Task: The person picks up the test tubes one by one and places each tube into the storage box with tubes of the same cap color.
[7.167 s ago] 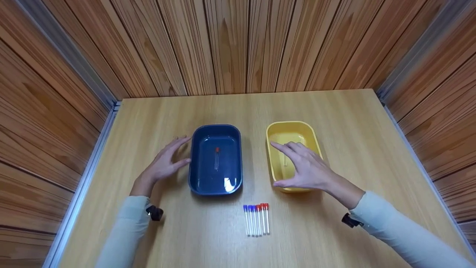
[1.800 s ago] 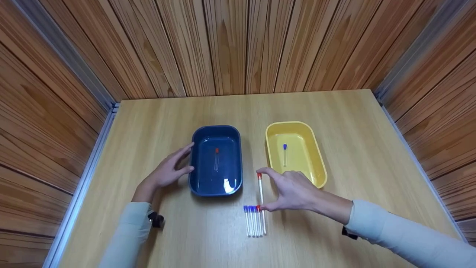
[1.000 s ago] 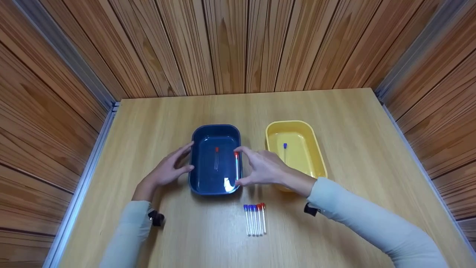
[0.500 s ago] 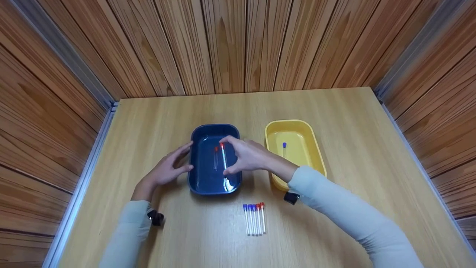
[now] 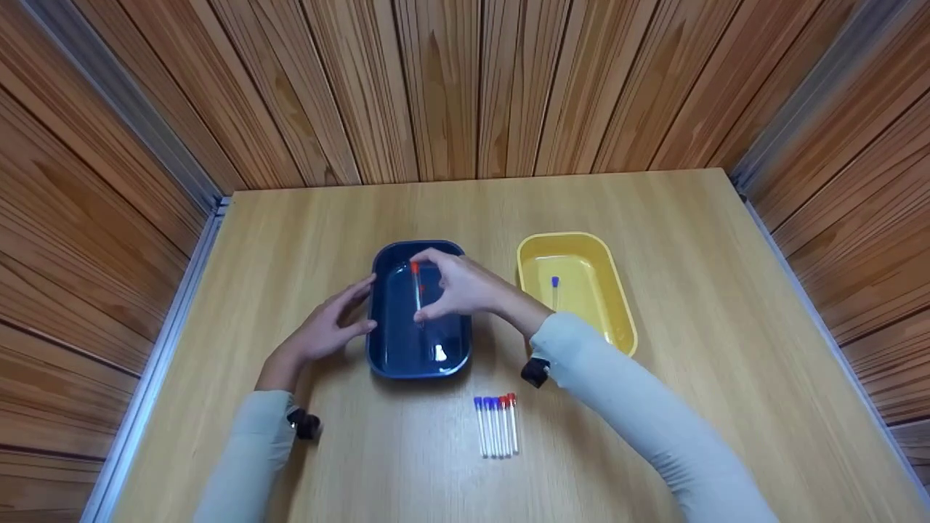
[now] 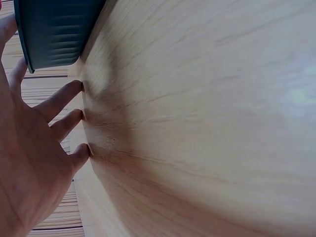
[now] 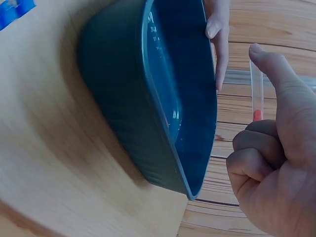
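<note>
My right hand is over the blue tray, pinching a red-capped test tube lengthwise between thumb and index finger. In the right wrist view the clear test tube is held above the rim, its red cap at the index finger and its other end at the thumb. Another red-capped tube lies in the tray, mostly hidden behind the held one. My left hand touches the tray's left rim with thumb and index finger; the left wrist view shows the other fingers of this hand spread, their tips by the table.
A yellow tray stands to the right, with a blue-capped tube inside, partly hidden by the right arm. Several blue- and red-capped tubes lie in a row on the wooden table. Wooden panels enclose the back and sides.
My right hand has taken a red-capped test tube from the right end of the row and carried it left over the blue tray. The left hand has stayed at the tray's left side.
</note>
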